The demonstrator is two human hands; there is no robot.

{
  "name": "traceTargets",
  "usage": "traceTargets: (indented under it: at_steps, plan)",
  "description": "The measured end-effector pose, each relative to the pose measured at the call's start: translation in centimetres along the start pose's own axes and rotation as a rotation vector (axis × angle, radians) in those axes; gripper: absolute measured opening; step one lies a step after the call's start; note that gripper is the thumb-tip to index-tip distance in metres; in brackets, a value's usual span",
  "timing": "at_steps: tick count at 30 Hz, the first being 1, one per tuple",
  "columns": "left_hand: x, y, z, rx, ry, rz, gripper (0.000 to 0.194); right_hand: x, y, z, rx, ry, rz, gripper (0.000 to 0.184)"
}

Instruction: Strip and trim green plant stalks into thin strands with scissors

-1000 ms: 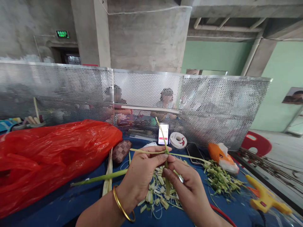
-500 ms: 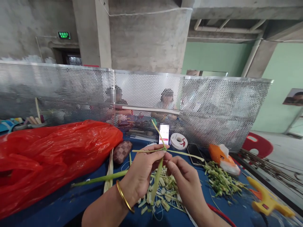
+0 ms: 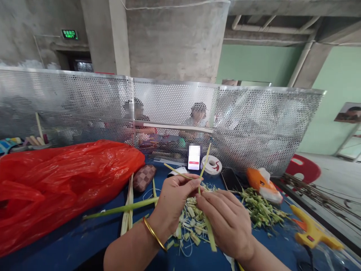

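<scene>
My left hand, with a gold bangle on the wrist, pinches thin green leaf strips where they cross, above the blue table. My right hand is closed on the same strips just below, and one strip hangs down past its palm. Under both hands lies a heap of cut leaf scraps. A long green stalk and pale leaf blades lie to the left of my hands.
A big red plastic bag fills the left side. Behind the hands stand a phone, a tape roll, a checked pouch and a perforated metal screen with people behind it. A yellow glue gun, an orange tool and green cuttings lie at right.
The strips have turned: the long cross piece that lay level now points up and left. My right hand has moved up over the hanging strip and closed on it.
</scene>
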State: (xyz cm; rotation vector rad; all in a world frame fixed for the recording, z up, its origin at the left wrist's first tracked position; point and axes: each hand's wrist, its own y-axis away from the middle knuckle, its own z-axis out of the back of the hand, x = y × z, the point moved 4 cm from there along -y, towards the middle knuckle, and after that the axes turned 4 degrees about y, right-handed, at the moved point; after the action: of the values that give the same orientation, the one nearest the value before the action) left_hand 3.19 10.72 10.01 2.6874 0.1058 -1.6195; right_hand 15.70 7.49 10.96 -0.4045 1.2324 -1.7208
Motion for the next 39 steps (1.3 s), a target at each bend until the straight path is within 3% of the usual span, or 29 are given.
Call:
traceTargets:
  at_steps: [3,5,6,8,11,13,15,22,25,27,29,31,34,36,39]
  plan:
    - [0.0,-0.4,0.3,0.008,0.032,0.028,0.018,-0.7,0.5,-0.2,0.097,0.057,0.146,0.034]
    - [-0.3,-0.5,0.5,0.022,0.006,0.025,0.017,-2.1,0.5,-0.2,0.109,0.051,0.088,0.036]
    - [-0.5,-0.5,0.5,0.035,-0.025,0.02,0.017,-3.0,0.4,-0.1,0.076,0.053,-0.021,0.036]
    - [-0.7,-0.3,0.3,0.084,-0.092,0.041,0.017,-5.1,0.3,0.1,-0.008,-0.001,-0.387,0.027]
    - [-0.2,0.2,-0.3,0.17,-0.159,0.127,0.025,-6.5,0.4,-0.9,0.073,-0.452,-0.872,0.02]
    - [0.3,0.4,-0.7,0.208,-0.198,0.147,0.028,-6.1,0.3,-1.7,0.117,-0.757,-1.024,0.021]
    - [0.6,0.5,-0.9,0.224,-0.246,0.121,0.025,-5.6,0.3,-1.9,0.091,-0.907,-1.087,0.022]
    - [0.6,0.5,-1.2,0.256,-0.365,0.137,0.011,-5.1,1.1,-2.4,0.026,-0.802,-1.123,0.022]
    - [0.6,0.5,-1.1,0.223,-0.407,0.147,0.007,-5.7,1.1,-2.4,0.231,-0.671,-1.027,0.027]
    - [0.9,0.4,-1.0,0.192,-0.444,0.143,0.008,-6.4,0.6,-1.3,0.313,-0.427,-0.915,0.031]
    - [1.2,0.4,-1.0,0.184,-0.507,0.136,0.009,-6.7,-0.4,1.4,0.062,0.048,-0.782,0.027]
    - [1.6,0.4,-1.0,0.203,-0.572,0.132,0.011,-5.8,-1.3,2.6,-0.003,0.238,-0.591,0.035]
    - [2.1,0.4,-1.1,0.271,-0.631,0.077,0.013,-4.2,-1.8,1.5,0.197,0.06,-0.42,0.018]
    - [2.3,0.5,-1.1,0.31,-0.65,0.048,0.017,-3.7,-1.5,0.3,0.306,-0.142,-0.471,0.009]
    - [2.4,0.6,-1.2,0.31,-0.649,0.072,0.018,-3.9,-0.9,-0.8,0.301,-0.344,-0.645,0.017]
